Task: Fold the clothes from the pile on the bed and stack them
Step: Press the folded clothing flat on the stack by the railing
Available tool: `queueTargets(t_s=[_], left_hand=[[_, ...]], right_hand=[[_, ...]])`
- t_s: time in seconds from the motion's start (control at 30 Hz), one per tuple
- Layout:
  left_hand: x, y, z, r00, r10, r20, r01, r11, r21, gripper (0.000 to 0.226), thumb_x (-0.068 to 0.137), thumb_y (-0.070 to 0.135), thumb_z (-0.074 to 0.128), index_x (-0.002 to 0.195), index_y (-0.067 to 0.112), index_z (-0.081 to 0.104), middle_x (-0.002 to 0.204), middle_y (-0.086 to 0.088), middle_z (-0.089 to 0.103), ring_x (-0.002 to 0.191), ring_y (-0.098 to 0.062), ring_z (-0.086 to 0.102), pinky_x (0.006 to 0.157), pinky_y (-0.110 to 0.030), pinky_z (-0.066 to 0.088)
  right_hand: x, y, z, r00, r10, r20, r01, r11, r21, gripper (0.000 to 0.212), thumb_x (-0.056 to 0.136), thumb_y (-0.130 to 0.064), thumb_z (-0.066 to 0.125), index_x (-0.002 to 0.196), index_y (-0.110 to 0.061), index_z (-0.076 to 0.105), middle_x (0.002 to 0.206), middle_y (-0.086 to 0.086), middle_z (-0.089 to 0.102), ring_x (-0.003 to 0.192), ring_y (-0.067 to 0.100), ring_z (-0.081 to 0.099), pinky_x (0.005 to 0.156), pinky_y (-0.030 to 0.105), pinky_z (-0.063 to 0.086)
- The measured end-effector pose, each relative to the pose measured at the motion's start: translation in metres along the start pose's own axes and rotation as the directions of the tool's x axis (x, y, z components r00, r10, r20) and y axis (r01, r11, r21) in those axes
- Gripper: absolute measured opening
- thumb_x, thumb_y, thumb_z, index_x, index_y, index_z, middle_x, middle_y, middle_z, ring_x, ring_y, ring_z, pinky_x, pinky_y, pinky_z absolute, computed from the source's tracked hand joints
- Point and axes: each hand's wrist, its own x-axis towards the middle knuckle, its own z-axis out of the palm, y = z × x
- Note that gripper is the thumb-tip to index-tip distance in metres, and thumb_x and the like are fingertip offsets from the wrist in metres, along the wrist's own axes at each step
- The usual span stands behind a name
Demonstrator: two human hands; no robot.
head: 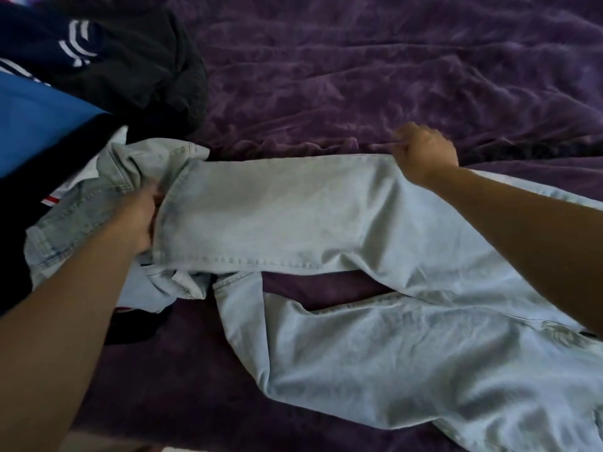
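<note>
Pale blue jeans (326,223) lie spread across the purple bed cover, one leg stretched left to right, the other leg below it toward the front. My left hand (140,220) grips the hem end of the upper leg at the left, next to another light denim garment (81,203). Farther right, my right hand (424,151) pinches the far edge of the same leg, its fingers curled round the cloth. The clothes pile (98,70) of dark, navy and blue garments sits at the far left.
The purple bed cover (391,76) stretches wrinkled over the whole far and right side. A black garment (156,76) tops the pile near the jeans' hem. The bed's front edge shows at the bottom left.
</note>
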Motion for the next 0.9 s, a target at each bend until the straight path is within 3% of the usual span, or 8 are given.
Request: queueTargets(t_s=[0.07,0.17,0.37,0.53,0.63,0.73,0.8,0.9], left_hand=[[0.008,-0.008,0.01,0.999,-0.023,-0.041,0.023,1.0,-0.005,0.062,0.087,0.066,0.048,0.123,0.016,0.056,0.112,-0.005,0.063,0.1,-0.025,0.061,0.085,-0.041,0.05],[0.005,-0.045,0.034,0.964,0.253,-0.083,-0.204,0.903,0.377,0.057,0.084,0.036,0.07,0.133,0.019,0.049,0.123,-0.007,0.059,0.108,-0.029,0.058,0.092,-0.045,0.049],[0.011,-0.044,0.027,0.624,0.779,-0.051,-0.481,0.435,0.761,0.033,0.087,0.0,0.053,0.114,0.015,0.063,0.118,-0.019,0.056,0.097,-0.04,0.057,0.079,-0.043,0.048],[-0.009,-0.051,0.016,0.653,0.746,0.128,-0.266,0.068,0.961,0.039,0.074,-0.004,0.061,0.112,0.004,0.065,0.126,-0.024,0.045,0.109,-0.044,0.044,0.09,-0.051,0.039],[-0.039,-0.078,0.05,0.508,0.737,0.447,-0.46,-0.207,0.864,0.03,0.062,-0.008,0.069,0.089,0.003,0.068,0.103,-0.022,0.058,0.092,-0.039,0.053,0.074,-0.046,0.045],[-0.066,-0.136,0.078,0.433,0.608,0.665,-0.685,-0.257,0.681,0.023,0.054,-0.002,0.079,0.066,0.008,0.062,0.071,-0.009,0.058,0.069,-0.03,0.057,0.058,-0.036,0.049],[-0.075,-0.182,0.08,0.526,0.46,0.715,-0.644,-0.334,0.688,0.021,0.067,0.014,0.076,0.086,0.015,0.067,0.1,-0.007,0.064,0.099,-0.027,0.059,0.082,-0.04,0.049],[-0.069,-0.222,0.06,0.694,0.236,0.68,-0.507,-0.511,0.694,0.048,0.087,0.028,0.06,0.134,0.025,0.048,0.157,-0.009,0.018,0.146,-0.035,0.006,0.115,-0.054,0.008]], right_hand=[[-0.009,-0.01,0.017,0.996,-0.019,-0.091,0.019,1.0,0.007,0.033,0.093,-0.027,0.049,0.122,-0.014,0.056,0.123,0.018,0.055,0.115,0.039,0.049,0.092,0.048,0.041],[-0.065,-0.01,0.063,0.974,-0.225,0.035,0.224,0.974,0.04,0.046,0.087,-0.034,0.061,0.129,-0.017,0.054,0.132,0.011,0.052,0.12,0.034,0.049,0.095,0.045,0.041],[-0.155,0.019,0.137,0.919,-0.148,0.365,0.193,0.977,-0.091,0.06,0.089,-0.015,0.05,0.144,-0.036,0.036,0.13,0.001,0.05,0.12,0.025,0.051,0.087,0.039,0.051],[-0.179,0.016,0.144,0.769,-0.257,0.585,0.355,0.933,-0.057,0.059,0.091,-0.01,0.047,0.143,-0.037,0.039,0.143,-0.002,0.041,0.127,0.021,0.044,0.101,0.035,0.04],[-0.18,0.009,0.129,0.834,-0.394,0.387,0.455,0.887,-0.077,0.047,0.086,-0.009,0.056,0.13,-0.026,0.057,0.124,0.002,0.056,0.113,0.023,0.053,0.088,0.035,0.048],[-0.201,-0.001,0.119,0.837,-0.511,0.196,0.512,0.858,0.048,0.014,0.076,-0.009,0.068,0.088,-0.015,0.072,0.084,0.005,0.065,0.075,0.028,0.064,0.055,0.033,0.052],[-0.227,-0.002,0.125,0.796,-0.558,0.235,0.551,0.828,0.103,0.005,0.078,-0.014,0.067,0.082,-0.015,0.071,0.08,0.004,0.066,0.068,0.027,0.065,0.052,0.031,0.051],[-0.27,0.006,0.145,0.722,-0.493,0.485,0.511,0.853,0.105,0.029,0.092,-0.031,0.051,0.115,-0.021,0.065,0.115,0.0,0.063,0.101,0.022,0.062,0.077,0.034,0.051]])
